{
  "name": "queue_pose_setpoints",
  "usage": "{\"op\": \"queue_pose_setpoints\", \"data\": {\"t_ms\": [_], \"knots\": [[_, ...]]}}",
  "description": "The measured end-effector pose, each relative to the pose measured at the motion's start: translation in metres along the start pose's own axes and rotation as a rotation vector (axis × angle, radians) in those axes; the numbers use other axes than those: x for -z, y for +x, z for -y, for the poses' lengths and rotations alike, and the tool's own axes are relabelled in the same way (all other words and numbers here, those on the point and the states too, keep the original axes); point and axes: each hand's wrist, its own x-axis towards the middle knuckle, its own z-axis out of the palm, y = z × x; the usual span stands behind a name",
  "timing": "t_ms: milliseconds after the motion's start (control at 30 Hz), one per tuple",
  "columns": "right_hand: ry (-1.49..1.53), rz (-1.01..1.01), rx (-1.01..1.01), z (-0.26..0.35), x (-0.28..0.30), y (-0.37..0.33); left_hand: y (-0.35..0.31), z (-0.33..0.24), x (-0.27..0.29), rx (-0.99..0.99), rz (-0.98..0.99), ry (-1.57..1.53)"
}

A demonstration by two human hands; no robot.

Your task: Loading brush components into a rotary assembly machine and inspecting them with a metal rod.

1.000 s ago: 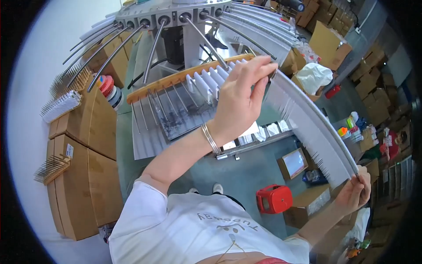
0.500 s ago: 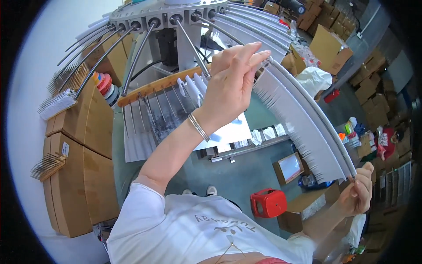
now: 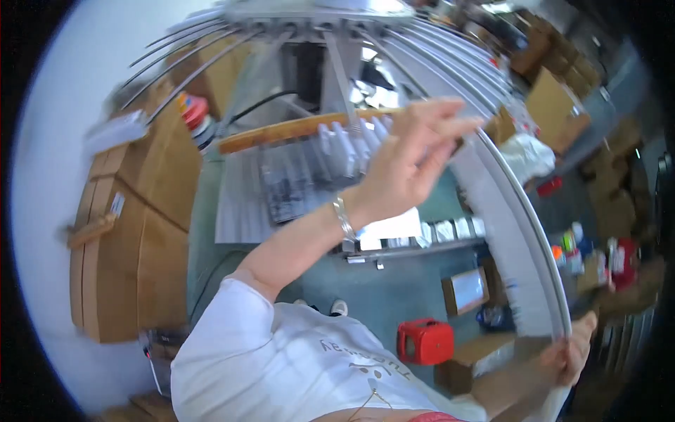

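Observation:
A long curved metal rod [image 3: 537,218] with a white fringed sheet [image 3: 510,235] along its inner side runs down my right side. My left hand [image 3: 411,158], with silver bangles on its wrist, reaches across to the rod's upper part, its fingertips pressed together on it. At the lower end, my right hand [image 3: 571,352] pinches the rod between thumb and fingers. Motion blurs both hands. Above them is a round grey metal hub [image 3: 316,29] from which several rods [image 3: 186,81] fan out, those on the right carrying white sheets.
Below the hub, a wooden bar [image 3: 295,130] carries rods and white rolled pieces. Stacked cardboard boxes [image 3: 151,239] stand on the left. On the floor are a red stool [image 3: 429,341] and an open carton [image 3: 460,369]. A person in red [image 3: 622,264] is far right.
The view has shifted and blurred. My right hand and the rod's lower end have come down toward me. My left hand has moved right and a little lower with the rod.

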Motion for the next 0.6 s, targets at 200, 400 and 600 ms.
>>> {"op": "queue_pose_setpoints", "data": {"t_ms": [200, 400, 600], "knots": [[0.232, 0.134, 0.075, 0.031, 0.005, 0.015, -0.043, -0.033, 0.027, 0.170, -0.014, -0.388], [0.309, 0.176, 0.202, 0.120, -0.053, 0.036, -0.112, -0.058, 0.151, 0.212, 0.031, -0.173], [0.370, -0.079, 0.113, 0.239, -0.193, 0.048, -0.158, -0.054, 0.353, 0.282, -0.070, 0.101]]}}
